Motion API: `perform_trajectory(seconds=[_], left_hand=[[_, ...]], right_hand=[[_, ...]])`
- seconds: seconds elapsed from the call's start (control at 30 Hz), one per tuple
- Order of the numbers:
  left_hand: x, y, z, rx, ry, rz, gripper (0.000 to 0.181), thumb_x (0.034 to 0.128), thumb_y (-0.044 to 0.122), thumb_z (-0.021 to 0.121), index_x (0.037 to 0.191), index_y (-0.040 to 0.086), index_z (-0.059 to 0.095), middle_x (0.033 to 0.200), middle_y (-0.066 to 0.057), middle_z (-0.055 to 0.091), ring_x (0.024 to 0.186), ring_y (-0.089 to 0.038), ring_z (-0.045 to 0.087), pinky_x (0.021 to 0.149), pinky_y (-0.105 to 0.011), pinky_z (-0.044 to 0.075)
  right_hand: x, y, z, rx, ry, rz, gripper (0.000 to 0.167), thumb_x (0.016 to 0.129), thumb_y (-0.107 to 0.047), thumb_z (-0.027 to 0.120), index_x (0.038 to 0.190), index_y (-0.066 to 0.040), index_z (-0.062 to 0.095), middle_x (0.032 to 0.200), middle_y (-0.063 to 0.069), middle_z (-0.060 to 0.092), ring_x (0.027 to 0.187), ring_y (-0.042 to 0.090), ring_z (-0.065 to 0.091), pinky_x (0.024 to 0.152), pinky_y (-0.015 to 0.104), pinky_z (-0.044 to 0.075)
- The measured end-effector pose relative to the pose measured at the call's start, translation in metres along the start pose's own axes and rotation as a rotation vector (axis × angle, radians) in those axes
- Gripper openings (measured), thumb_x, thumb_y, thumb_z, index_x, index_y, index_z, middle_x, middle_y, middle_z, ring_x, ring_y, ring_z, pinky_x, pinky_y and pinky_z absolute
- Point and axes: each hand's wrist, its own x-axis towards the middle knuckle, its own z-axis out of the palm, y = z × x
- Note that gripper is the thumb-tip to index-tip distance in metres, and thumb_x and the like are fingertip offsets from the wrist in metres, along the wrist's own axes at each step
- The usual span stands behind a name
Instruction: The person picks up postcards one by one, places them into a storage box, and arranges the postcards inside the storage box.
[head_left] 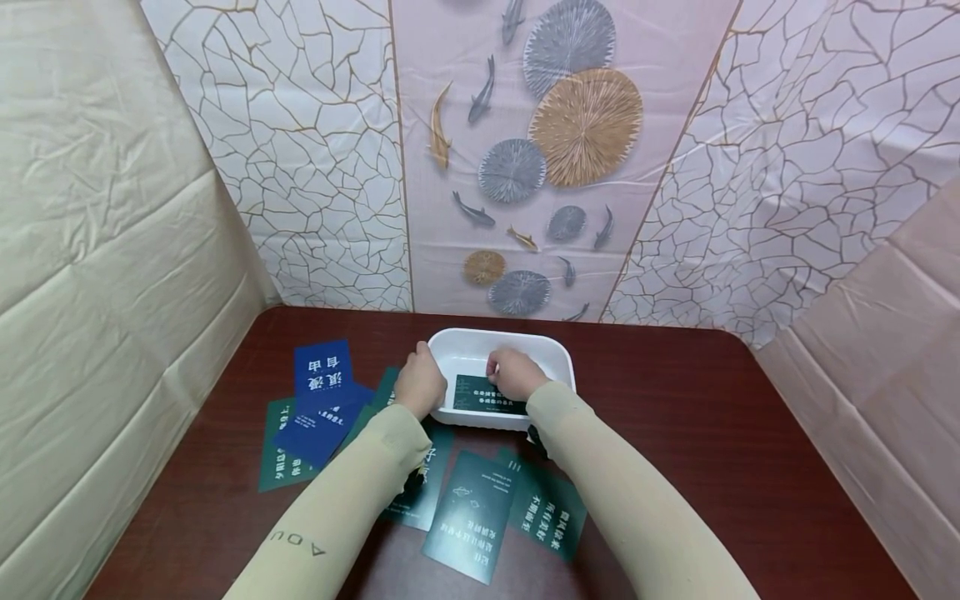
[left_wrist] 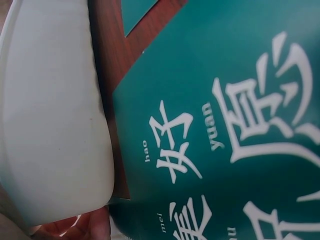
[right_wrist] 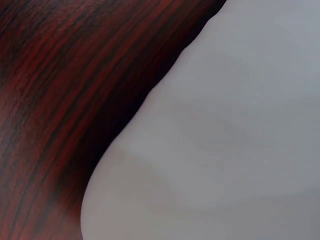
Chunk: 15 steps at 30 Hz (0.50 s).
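Observation:
A white plastic tray (head_left: pixel 498 337) stands toward the back of the table. My left hand (head_left: pixel 420 382) grips its left rim; in the left wrist view, fingertips (left_wrist: pixel 100 223) show at the bottom by the tray's wall (left_wrist: pixel 55 110). A dark green card (head_left: pixel 487 398) with white characters lies inside the tray. Over the tray, my right hand (head_left: pixel 519 375) has curled fingers at the card's upper edge and appears to pinch it. The right wrist view shows only the tray's outer wall (right_wrist: pixel 215 130) and the table, with the hand hidden.
Blue cards (head_left: pixel 322 367) overlap a green card (head_left: pixel 276 450) left of the tray. More green cards (head_left: pixel 472 517) lie in front, between my forearms, one of them (head_left: pixel 551 508) beside the right sleeve. Patterned cloth (head_left: pixel 322 167) hangs behind the dark red table (head_left: pixel 675 400).

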Motion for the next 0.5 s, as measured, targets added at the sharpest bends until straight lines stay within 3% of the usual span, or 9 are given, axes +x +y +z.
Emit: perform_trajectory(seconds=[0.27, 0.5], left_hand=[[-0.001, 0.002, -0.002, -0.014, -0.011, 0.004, 0.073, 0.0884, 0.007, 0.065, 0.147, -0.001, 0.023, 0.125, -0.023, 0.051, 0.102, -0.033, 0.058, 0.091, -0.054, 0.047], [-0.002, 0.001, -0.003, -0.006, -0.018, 0.009, 0.073, 0.089, 0.008, 0.064, 0.148, -0.001, 0.021, 0.126, -0.024, 0.05, 0.103, -0.034, 0.058, 0.091, -0.054, 0.047]], right_hand=[[-0.003, 0.003, -0.003, -0.007, 0.007, -0.024, 0.005, 0.096, -0.016, 0.061, 0.091, -0.014, 0.064, 0.089, 0.0, 0.06, 0.081, 0.017, 0.055, 0.079, 0.036, 0.047], [-0.022, 0.006, -0.025, 0.068, 0.053, -0.023, 0.011, 0.097, -0.018, 0.061, 0.103, -0.01, 0.066, 0.095, 0.002, 0.062, 0.085, 0.017, 0.056, 0.081, 0.037, 0.049]])
